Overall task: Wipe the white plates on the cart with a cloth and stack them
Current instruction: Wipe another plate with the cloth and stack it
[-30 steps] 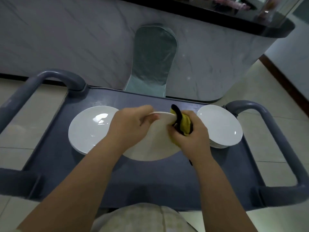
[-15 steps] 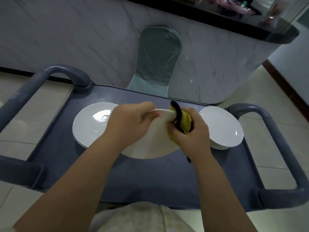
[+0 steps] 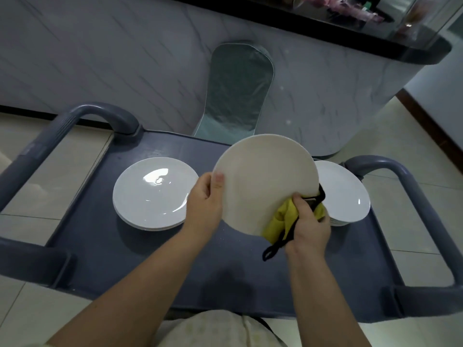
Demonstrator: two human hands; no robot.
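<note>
A white plate (image 3: 265, 179) is held tilted up on edge above the grey cart (image 3: 140, 246), its face toward me. My left hand (image 3: 204, 201) grips its left rim, thumb on the face. My right hand (image 3: 309, 221) holds a yellow cloth (image 3: 280, 221) with a black loop against the plate's lower right rim. A stack of white plates (image 3: 152, 191) lies on the cart's left side. Another stack of white plates (image 3: 345, 196) sits at the right, partly hidden behind the raised plate.
Grey tubular handles rise at the cart's left (image 3: 82, 116) and right (image 3: 390, 169) ends. A fabric-covered chair back (image 3: 238, 86) stands just beyond the cart, against a marbled counter (image 3: 125, 58) with a dark top. Tiled floor surrounds the cart.
The plate has been tipped from nearly flat to upright, facing me. My left hand shifted to the left rim, and my right hand with the cloth moved down to the lower right rim.
</note>
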